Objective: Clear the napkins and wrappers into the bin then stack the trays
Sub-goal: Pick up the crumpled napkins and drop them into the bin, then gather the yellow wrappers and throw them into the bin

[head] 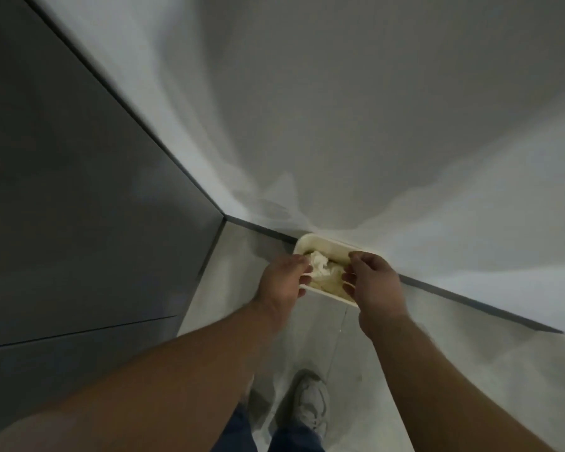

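Note:
A cream tray (320,247) is held out in front of me above the floor, near the foot of a white wall. Crumpled white napkins (416,267) lie inside it. My left hand (282,282) grips the tray's left edge, its thumb over the rim by the napkins. My right hand (374,285) grips the right edge, fingers curled round the rim. No bin shows in the head view.
A white wall (372,109) fills the upper right, with a dark skirting strip (470,305) along its foot. A grey panel (79,190) stands on the left. The pale tiled floor (229,288) runs between them. My shoes (310,402) show below.

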Motion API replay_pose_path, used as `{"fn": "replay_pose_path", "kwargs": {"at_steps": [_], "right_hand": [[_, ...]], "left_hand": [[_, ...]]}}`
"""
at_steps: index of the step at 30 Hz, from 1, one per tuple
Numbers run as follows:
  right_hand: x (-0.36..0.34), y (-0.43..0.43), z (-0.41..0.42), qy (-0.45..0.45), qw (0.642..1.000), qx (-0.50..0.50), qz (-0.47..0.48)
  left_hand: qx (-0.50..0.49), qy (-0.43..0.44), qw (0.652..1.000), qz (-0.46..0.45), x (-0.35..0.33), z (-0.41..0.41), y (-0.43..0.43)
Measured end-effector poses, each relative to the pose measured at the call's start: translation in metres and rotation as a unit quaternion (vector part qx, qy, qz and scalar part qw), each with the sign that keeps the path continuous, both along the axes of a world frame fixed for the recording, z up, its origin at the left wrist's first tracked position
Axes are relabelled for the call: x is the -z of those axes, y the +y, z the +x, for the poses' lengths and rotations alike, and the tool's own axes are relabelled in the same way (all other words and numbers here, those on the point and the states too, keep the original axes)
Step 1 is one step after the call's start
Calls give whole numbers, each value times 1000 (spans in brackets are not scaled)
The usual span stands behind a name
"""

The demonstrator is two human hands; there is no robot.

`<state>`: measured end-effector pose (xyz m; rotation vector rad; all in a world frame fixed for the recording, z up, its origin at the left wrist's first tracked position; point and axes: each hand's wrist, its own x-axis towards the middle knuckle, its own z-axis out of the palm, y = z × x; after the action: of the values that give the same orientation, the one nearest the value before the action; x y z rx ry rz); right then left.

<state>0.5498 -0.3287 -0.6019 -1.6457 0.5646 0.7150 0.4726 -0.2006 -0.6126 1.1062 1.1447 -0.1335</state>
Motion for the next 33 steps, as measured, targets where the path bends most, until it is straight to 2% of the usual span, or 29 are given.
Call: {"fn": "replay_pose_path", "kwargs": {"at_steps": [6, 12, 15, 17, 19, 24, 27, 33], "right_hand": [[-173, 31, -3, -161, 972, -172, -25], [-361, 64, -39, -310, 897, -315, -4], [-438, 83, -61, -355, 862, -361, 13], [-479, 100, -84, -383, 836, -393, 28], [-501, 110, -96, -398, 820, -411, 39], [-532, 153, -160, -408, 768, -485, 97], [-537, 182, -201, -410, 723, -546, 107], [-535, 242, -284, -427, 637, -636, 84]], "left_hand": [[112, -80, 974, 180, -160, -21, 18], [111, -107, 946, 286, -351, -70, 32], [133, -90, 913, 376, -430, -107, 47], [113, -77, 895, 424, -474, -147, 63], [95, -58, 891, 441, -498, -176, 79], [-23, -7, 893, 449, -535, -293, 128], [-95, 21, 881, 462, -537, -359, 150], [-147, 129, 856, 478, -519, -469, 197]]}}
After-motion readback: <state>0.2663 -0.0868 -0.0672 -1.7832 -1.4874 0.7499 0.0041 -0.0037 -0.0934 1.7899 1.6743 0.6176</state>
